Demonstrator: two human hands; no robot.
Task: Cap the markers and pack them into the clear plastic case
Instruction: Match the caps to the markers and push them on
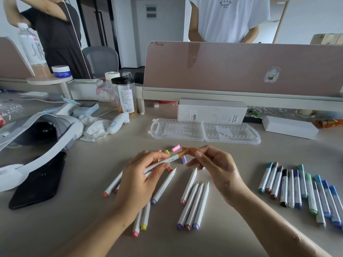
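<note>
My left hand (143,175) grips the white barrel of a marker (163,162) held above the table. My right hand (209,162) pinches the orange cap (182,152) at that marker's far end. Several uncapped white markers (193,203) lie on the table under and between my hands. Loose caps, among them a pink cap (175,148), a yellow cap (167,152) and a lilac cap (183,160), lie just beyond my fingers. A row of capped markers (300,190) in blues, greens and browns lies at the right. The clear plastic case (205,131) lies open and flat behind.
A white box (211,110) stands behind the case, and a pink desk divider (241,69) rises beyond it. A black phone (38,182), a white headset (37,130), crumpled tissue (94,127) and a jar (125,95) crowd the left side. Two people stand past the divider.
</note>
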